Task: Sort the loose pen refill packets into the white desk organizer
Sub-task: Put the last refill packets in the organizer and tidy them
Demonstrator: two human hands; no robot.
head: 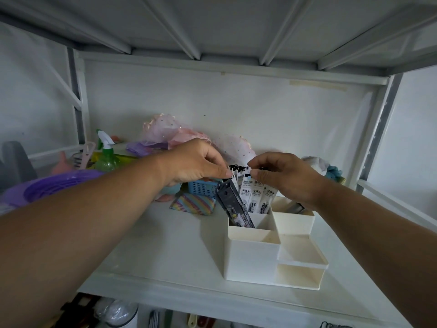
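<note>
While both my hands pinch the packet tops, refills stand in the organizer.
My left hand fingers pinch the dark packet; my right hand fingers nip the white refill packets, upright in the white desk organizer's rear compartment, on the shelf, a blue basket at 10 o'clock.

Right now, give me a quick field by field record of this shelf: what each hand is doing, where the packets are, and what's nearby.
left hand: pinches top of dark refill packet
right hand: pinches tops of white refill packets
packets: upright in tall rear compartments of white organizer
front compartments: nothing visible inside
behind organizer: blue basket, striped pouch, green spray bottle
</note>
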